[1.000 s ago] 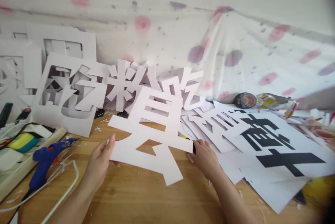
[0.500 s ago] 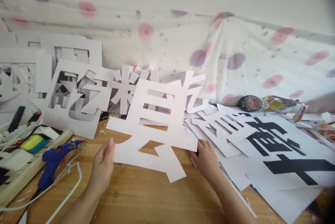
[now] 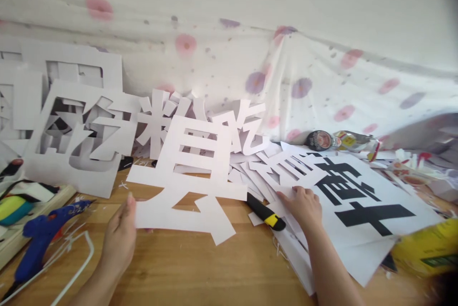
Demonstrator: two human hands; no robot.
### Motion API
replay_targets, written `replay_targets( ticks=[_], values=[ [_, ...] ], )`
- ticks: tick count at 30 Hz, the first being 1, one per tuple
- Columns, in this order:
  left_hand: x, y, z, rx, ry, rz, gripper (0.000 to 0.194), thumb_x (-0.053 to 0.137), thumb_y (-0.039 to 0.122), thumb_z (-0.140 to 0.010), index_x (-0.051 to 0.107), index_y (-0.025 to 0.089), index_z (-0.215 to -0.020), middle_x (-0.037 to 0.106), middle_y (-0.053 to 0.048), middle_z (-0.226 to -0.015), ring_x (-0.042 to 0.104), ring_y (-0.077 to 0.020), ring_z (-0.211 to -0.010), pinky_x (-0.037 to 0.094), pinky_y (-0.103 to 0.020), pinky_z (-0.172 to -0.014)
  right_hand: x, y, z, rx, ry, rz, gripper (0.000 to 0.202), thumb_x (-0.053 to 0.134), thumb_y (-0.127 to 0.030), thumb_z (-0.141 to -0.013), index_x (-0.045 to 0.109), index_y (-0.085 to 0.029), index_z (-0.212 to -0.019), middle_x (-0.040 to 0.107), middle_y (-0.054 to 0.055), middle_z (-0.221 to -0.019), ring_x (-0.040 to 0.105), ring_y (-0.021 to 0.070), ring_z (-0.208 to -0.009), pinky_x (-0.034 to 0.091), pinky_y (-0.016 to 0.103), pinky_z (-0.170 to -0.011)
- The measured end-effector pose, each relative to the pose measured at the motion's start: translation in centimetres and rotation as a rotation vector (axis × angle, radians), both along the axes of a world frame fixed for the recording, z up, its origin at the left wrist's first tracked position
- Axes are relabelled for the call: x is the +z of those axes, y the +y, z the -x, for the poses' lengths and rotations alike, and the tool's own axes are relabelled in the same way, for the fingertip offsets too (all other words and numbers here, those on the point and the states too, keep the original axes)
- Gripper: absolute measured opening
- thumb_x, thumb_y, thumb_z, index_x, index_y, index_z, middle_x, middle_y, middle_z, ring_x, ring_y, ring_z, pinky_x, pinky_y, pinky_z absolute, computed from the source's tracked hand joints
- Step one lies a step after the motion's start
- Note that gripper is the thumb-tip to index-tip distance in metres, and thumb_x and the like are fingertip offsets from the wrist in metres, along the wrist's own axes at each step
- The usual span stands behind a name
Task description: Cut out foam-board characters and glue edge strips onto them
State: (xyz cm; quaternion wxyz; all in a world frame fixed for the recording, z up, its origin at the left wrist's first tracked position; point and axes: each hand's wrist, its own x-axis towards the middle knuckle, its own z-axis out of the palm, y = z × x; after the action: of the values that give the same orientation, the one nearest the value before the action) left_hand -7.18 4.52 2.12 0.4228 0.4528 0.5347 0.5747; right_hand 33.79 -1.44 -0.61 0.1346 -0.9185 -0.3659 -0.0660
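Observation:
My left hand (image 3: 119, 232) pinches the lower left edge of a white paper character cut-out (image 3: 200, 179), with the thumb in front and fingertips behind. The cut-out is tilted up above the wooden table. To its right, my right hand (image 3: 304, 206) is apart from it, over the loose white cut paper, thumb spread away from the fingers. Whether it touches the paper I cannot tell. A black and yellow utility knife (image 3: 263, 211) lies between the cut-out and my right hand. Beside that hand is a white sheet (image 3: 372, 187) with a black printed character.
On the left are a blue glue gun (image 3: 43, 234) and a white cord (image 3: 88, 244). Paper sheets with character openings (image 3: 39, 165) and raised paper characters (image 3: 155, 125) stand at the back. A dark-capped bottle (image 3: 322, 140) lies beyond the printed sheet. A yellow package (image 3: 429, 249) is at right.
My right hand has let go of the cut-out's right edge and moved right over the loose paper. The utility knife shows more fully. The view has turned rightward; my left hand keeps its hold.

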Motion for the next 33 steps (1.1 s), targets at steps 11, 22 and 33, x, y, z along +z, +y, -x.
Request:
replay_targets(
  ticks=[11, 22, 33],
  values=[
    [-0.1, -0.1, -0.1, -0.03, 0.004, 0.04, 0.05, 0.049, 0.066, -0.071, 0.057, 0.016, -0.073, 0.059, -0.001, -0.053, 0.056, -0.0173, -0.053, 0.039, -0.025, -0.041, -0.5, 0.3, -0.2, -0.038, 0.061, 0.007, 0.066, 0.05, -0.059, -0.071, 0.057, -0.006, -0.11, 0.055, 0.022, -0.106, 0.051, 0.0346, -0.1, 0.04, 0.042, -0.083],
    [-0.6, 0.1, -0.1, -0.043, -0.091, 0.001, 0.043, 0.049, 0.059, -0.076, 0.057, 0.017, -0.076, 0.058, 0.001, -0.052, 0.055, -0.0145, -0.05, 0.039, -0.023, -0.042, 1.5, -1.4, -2.1, -0.041, 0.089, -0.135, 0.065, 0.051, -0.054, -0.07, 0.055, -0.008, -0.115, 0.052, 0.022, -0.112, 0.041, 0.0338, -0.117, 0.04, 0.041, -0.086],
    [1.3, -1.3, -0.6, 0.131, 0.228, -0.311, 0.025, 0.07, 0.034, -0.066, 0.067, 0.017, -0.084, 0.07, -0.001, -0.08, 0.064, -0.015, -0.07, 0.051, -0.021, -0.065, 1.2, -1.2, -2.6, 0.041, 0.348, -0.107, 0.074, 0.058, -0.058, -0.061, 0.052, -0.012, -0.118, 0.06, 0.018, -0.109, 0.059, 0.0324, -0.095, 0.046, 0.04, -0.074]
  ],
)
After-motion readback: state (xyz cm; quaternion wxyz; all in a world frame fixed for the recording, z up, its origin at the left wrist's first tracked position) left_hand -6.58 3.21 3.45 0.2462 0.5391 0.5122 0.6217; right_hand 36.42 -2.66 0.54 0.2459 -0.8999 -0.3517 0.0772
